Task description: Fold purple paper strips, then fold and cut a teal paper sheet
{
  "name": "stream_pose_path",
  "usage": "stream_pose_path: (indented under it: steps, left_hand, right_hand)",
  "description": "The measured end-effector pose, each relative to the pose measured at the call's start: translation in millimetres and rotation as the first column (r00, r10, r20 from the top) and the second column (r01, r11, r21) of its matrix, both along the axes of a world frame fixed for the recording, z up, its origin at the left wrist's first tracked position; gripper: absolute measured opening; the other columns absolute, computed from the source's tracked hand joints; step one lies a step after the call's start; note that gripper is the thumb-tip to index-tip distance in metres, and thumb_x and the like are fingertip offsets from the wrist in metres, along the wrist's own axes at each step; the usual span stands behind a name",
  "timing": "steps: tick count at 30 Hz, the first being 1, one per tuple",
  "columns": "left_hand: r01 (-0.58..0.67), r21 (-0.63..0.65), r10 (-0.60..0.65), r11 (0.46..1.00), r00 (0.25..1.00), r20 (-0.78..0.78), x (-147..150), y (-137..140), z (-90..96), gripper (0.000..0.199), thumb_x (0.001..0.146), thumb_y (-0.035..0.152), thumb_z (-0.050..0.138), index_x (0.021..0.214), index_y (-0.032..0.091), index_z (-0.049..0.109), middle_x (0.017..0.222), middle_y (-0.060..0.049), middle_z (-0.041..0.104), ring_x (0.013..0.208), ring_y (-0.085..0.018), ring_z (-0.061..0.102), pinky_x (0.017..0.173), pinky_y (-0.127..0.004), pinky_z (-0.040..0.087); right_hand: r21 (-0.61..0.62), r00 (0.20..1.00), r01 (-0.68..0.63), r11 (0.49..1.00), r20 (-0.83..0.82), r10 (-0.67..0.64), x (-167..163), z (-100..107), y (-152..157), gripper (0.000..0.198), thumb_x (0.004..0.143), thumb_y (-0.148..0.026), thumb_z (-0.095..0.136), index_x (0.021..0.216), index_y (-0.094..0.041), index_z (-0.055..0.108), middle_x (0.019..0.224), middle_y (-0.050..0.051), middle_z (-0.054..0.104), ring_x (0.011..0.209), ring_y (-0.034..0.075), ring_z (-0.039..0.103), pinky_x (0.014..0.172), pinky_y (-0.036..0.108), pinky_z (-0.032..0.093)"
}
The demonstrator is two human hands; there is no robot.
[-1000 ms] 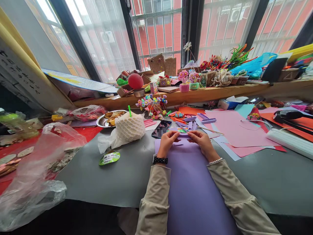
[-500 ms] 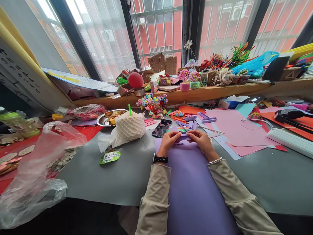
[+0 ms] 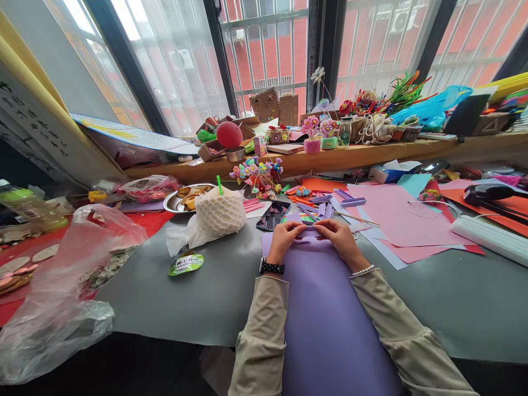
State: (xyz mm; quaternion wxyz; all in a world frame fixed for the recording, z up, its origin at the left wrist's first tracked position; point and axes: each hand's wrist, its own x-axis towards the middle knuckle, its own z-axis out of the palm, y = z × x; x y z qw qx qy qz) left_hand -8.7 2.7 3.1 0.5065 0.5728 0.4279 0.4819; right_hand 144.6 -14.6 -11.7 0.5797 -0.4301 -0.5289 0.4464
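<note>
Between my two hands is a small strip of purple paper [image 3: 310,231], pinched at its ends. My left hand [image 3: 284,237], with a dark watch on the wrist, grips its left end. Fingers of my right hand [image 3: 336,235] are closed on the right end; a beaded bracelet is on that wrist. Under my hands a large purple sheet [image 3: 330,308] runs toward me over the table edge. Folded purple paper strips [image 3: 325,210] lie just beyond my fingers. A dark phone [image 3: 273,215] rests left of them.
A net-wrapped coconut [image 3: 219,213] with a green straw stands on the grey table [image 3: 165,308], near a metal plate [image 3: 168,204] of food. Pink sheets [image 3: 406,217] and a white power strip [image 3: 493,239] lie to the right. A plastic bag [image 3: 61,280] hangs over the left edge.
The purple strip between my fingertips shows more of its length and lies flatter. My hands have barely shifted, and the things around them stay put.
</note>
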Motion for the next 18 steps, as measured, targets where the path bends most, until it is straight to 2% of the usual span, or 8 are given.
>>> stream_pose_path:
  steps: [18]
  left_hand:
    - [-0.046, 0.073, 0.050, 0.996, 0.997, -0.057, 1.2, 0.7, -1.3, 0.020, 0.058, 0.030, 0.062, 0.066, 0.012, 0.064, 0.061, -0.001, 0.058, 0.049, -0.008, 0.049, 0.045, -0.019, 0.042]
  right_hand:
    - [-0.050, 1.000, 0.010, 0.999, -0.016, -0.011, -0.8, 1.7, -1.3, 0.028, 0.058, -0.038, 0.065, 0.073, -0.015, 0.062, 0.070, 0.002, 0.061, 0.061, 0.012, 0.057, 0.057, 0.027, 0.052]
